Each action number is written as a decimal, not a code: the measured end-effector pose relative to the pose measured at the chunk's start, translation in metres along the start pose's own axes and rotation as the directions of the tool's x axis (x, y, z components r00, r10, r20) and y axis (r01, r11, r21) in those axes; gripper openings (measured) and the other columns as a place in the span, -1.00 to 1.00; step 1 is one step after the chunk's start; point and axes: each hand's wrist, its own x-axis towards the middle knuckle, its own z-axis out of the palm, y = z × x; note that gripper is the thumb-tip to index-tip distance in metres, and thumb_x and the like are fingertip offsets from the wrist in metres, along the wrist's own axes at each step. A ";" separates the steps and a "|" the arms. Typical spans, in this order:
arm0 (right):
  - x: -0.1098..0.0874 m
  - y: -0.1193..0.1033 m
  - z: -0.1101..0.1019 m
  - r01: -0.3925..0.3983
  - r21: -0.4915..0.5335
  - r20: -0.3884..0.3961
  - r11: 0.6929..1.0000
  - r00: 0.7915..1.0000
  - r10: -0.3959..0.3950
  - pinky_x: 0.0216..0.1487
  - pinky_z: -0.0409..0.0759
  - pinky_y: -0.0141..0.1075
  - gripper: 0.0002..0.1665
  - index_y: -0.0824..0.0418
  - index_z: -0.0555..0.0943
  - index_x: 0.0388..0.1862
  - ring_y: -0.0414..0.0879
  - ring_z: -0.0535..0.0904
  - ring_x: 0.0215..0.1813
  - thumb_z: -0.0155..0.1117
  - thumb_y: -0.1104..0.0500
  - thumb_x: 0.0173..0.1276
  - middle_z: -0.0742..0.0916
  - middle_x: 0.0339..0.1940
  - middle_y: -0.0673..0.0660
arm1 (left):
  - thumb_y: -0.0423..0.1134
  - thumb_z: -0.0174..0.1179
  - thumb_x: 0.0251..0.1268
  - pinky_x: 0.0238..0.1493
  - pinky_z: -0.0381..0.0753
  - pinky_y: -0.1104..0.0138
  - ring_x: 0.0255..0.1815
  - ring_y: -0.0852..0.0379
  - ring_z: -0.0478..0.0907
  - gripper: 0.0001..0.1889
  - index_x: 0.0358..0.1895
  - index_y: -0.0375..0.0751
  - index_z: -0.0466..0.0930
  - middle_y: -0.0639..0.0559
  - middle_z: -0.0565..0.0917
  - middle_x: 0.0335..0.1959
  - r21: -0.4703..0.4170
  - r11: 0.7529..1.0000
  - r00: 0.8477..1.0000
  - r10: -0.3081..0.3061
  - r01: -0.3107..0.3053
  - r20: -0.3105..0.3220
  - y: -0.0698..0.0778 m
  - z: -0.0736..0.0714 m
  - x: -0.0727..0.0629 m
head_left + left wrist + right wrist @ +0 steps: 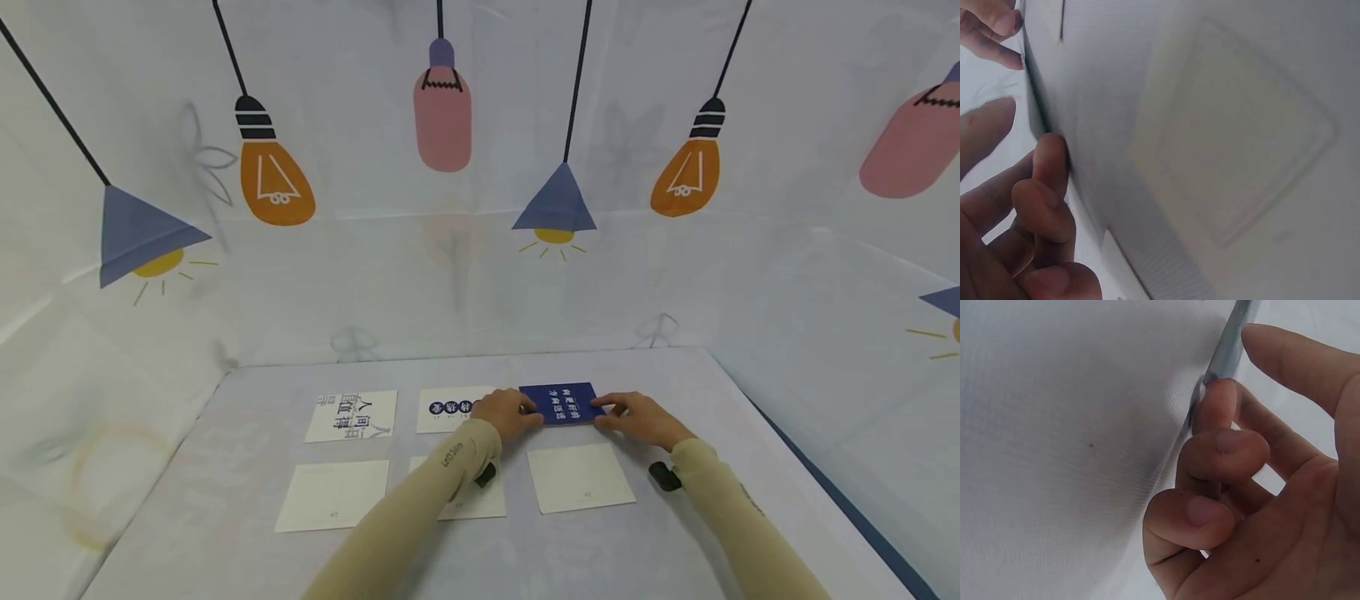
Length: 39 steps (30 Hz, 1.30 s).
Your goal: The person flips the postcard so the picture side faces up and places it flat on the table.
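Note:
A dark blue card [561,404] with white characters lies at the right end of the back row, between my two hands. My left hand [510,414] has its fingertips at the card's left edge and overlaps part of a white card with round blue characters [447,408]. At the right edge rests my right hand [639,418], index fingertip at the card's side and thumb by the near corner. In both wrist views the thumb stands apart from the bent fingers, which reach down to the tabletop.
A white card with grey and blue characters [352,416] lies at the back left. Nearer are blank cream cards, one at the left [333,494], one at the right [581,477] and one [483,498] partly under the left sleeve. Lamp-printed cloth [480,283] hangs behind the table [225,517].

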 end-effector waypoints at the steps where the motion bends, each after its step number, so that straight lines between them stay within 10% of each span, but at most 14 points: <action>1: 0.000 -0.001 0.000 -0.007 -0.003 0.000 1.000 1.000 0.007 -0.24 0.46 -0.19 -0.48 0.20 0.62 0.27 -0.04 0.49 -0.24 0.38 0.01 0.41 0.65 -0.23 0.09 | 0.17 0.33 0.29 -0.22 0.60 0.28 -0.12 0.14 0.67 -0.64 0.03 0.12 0.78 0.15 0.76 -0.02 0.007 1.000 1.000 0.001 -0.001 0.003 0.000 0.000 0.000; 21: 0.002 -0.007 0.003 -0.044 0.015 -0.027 0.999 0.999 0.045 -0.26 0.44 -0.19 -0.48 0.20 0.59 0.26 -0.03 0.47 -0.24 0.38 0.01 0.41 0.60 -0.24 0.09 | 0.14 0.37 0.26 -0.30 0.54 0.34 -0.33 0.25 0.57 -0.56 0.14 0.09 0.70 0.19 0.74 -0.21 -0.018 1.000 0.999 0.010 -0.009 0.031 -0.003 -0.004 -0.001; 39: 0.000 -0.046 0.014 0.138 0.076 -0.288 0.987 0.951 -0.111 -0.40 0.48 -0.27 -0.52 0.22 0.52 0.33 -0.09 0.50 -0.34 0.30 0.12 0.50 0.65 -0.14 0.11 | 0.09 0.36 0.30 -0.32 0.53 0.32 -0.38 0.27 0.55 -0.60 0.14 0.07 0.69 0.22 0.71 -0.27 -0.136 0.990 1.000 0.020 -0.020 -0.003 -0.022 -0.028 -0.025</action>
